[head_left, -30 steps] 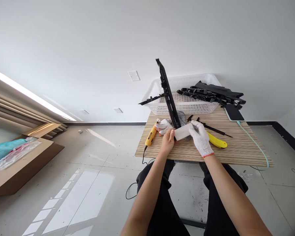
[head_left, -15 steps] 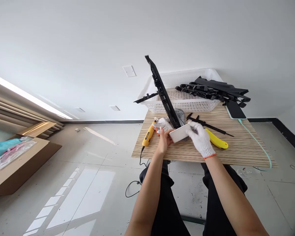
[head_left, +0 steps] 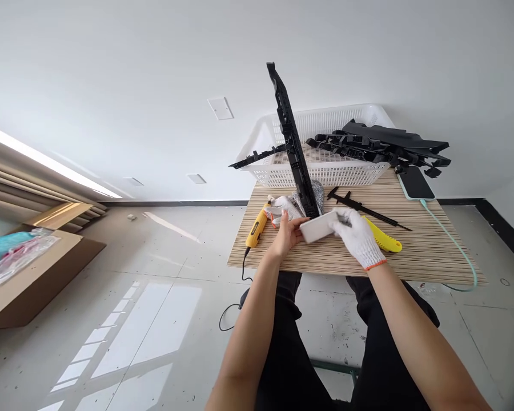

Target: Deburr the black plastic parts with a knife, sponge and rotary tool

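A long black plastic trim piece (head_left: 297,160) with clips along it rises steeply, leaning a little to the left. My bare left hand (head_left: 288,233) is closed around its lower end, some fingers hidden. In its knitted white glove, my right hand (head_left: 355,234) grips a flat white rectangular block (head_left: 318,227) by its right end. The block's left end lies by my left fingers, just below the trim's foot; whether it touches the trim I cannot tell. A yellow corded tool (head_left: 257,226) and a white glove (head_left: 282,208) lie left of my left hand.
Behind stands a white plastic basket (head_left: 278,177) with black plastic parts (head_left: 377,145) piled across its right side. A black caliper (head_left: 364,208), a yellow-handled tool (head_left: 385,238) and a charging phone (head_left: 415,184) lie on the striped tabletop (head_left: 428,251). An open cardboard box (head_left: 47,274) is on the left.
The trim piece stands more upright, its top further right. Both hands and the white block have shifted slightly; the block is still in my right hand. The view has moved a little.
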`<state>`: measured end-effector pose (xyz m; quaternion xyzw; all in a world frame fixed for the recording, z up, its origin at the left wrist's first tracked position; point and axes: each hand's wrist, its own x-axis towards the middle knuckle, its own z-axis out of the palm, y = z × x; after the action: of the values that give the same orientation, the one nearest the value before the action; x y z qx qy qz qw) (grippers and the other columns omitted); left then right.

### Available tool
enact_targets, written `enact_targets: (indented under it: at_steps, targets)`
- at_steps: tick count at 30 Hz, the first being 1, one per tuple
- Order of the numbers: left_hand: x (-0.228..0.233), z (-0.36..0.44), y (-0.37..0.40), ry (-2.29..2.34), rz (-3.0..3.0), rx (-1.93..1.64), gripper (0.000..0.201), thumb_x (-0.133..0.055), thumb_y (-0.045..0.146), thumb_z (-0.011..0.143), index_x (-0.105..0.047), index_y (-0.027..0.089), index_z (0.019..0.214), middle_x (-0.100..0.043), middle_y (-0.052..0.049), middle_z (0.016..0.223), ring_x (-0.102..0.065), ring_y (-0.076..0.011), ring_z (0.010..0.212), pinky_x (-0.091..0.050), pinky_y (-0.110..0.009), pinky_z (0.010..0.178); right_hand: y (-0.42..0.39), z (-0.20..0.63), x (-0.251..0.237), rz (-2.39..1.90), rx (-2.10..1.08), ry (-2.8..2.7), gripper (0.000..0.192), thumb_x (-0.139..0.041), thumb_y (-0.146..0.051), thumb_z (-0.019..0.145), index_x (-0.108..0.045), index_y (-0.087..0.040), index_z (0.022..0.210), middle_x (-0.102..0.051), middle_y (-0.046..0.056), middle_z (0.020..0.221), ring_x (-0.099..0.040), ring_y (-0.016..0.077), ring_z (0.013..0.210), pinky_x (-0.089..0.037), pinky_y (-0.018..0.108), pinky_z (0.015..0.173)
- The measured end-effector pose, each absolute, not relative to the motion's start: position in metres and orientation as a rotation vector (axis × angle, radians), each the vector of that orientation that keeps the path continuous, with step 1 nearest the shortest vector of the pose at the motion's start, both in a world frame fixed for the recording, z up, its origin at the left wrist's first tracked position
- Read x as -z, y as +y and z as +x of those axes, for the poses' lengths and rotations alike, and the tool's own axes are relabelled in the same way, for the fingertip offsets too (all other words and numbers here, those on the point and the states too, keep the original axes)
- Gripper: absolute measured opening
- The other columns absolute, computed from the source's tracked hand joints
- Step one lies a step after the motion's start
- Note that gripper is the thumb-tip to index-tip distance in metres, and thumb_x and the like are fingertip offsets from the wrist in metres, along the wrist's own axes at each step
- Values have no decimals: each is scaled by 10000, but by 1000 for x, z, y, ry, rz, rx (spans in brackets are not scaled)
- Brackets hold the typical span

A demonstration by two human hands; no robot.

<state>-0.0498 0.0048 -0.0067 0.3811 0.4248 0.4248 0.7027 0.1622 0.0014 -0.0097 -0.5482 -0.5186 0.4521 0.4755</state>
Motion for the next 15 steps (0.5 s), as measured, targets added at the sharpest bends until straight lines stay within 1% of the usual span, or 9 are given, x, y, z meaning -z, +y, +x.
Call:
enact_targets:
  at_steps: [2,5,9,12,13,15]
  targets:
    - [5,-50,6,936,853,-941,1045,-243,922,826,-723,68,1187,-753,-210,1111,-665,-378,1159,-552,-458,926,-2,163,8,-1366,-1055,-1240,429,-714,-339,796,-663,-217,1204,-743,74,1069,-705,227,932,-620,429,826]
    - [4,-50,5,943,850,-932,1025,-238,904,846,-728,69,1183,-749,-208,1137,-670,-369,1151,-551,-454,938,-7,163,6,-1346,-1079,-1392,416,-748,-325,777,-683,-231,1177,-746,59,1078,-703,215,934,-602,435,902]
    - [4,-49,4,944,851,-930,1022,-219,899,853,-737,75,1166,-740,-210,1178,-686,-358,1112,-556,-442,913,-12,161,6,-1380,-988,-1183,462,-692,-372,822,-638,-202,1247,-729,91,1107,-693,222,897,-627,421,778]
    - [4,-50,4,973,866,-910,1016,-209,897,856,-745,91,1166,-752,-188,1155,-694,-345,1077,-559,-418,876,-15,160,5,-1360,-1030,-1354,447,-740,-353,787,-672,-227,1210,-733,77,1089,-694,226,926,-620,432,845]
    - [3,-50,4,987,869,-903,1014,-211,896,857,-747,94,1167,-757,-183,1136,-695,-341,1067,-557,-412,868,-16,160,5,-1350,-1052,-1385,452,-752,-352,779,-677,-233,1208,-731,76,1106,-695,227,938,-622,427,846]
    - [2,-50,5,996,868,-889,1027,-215,905,848,-749,88,1168,-763,-185,1103,-694,-341,1057,-554,-409,862,-16,160,4,-1371,-1029,-1269,486,-724,-375,802,-649,-227,1258,-721,88,1143,-693,230,942,-637,409,777]
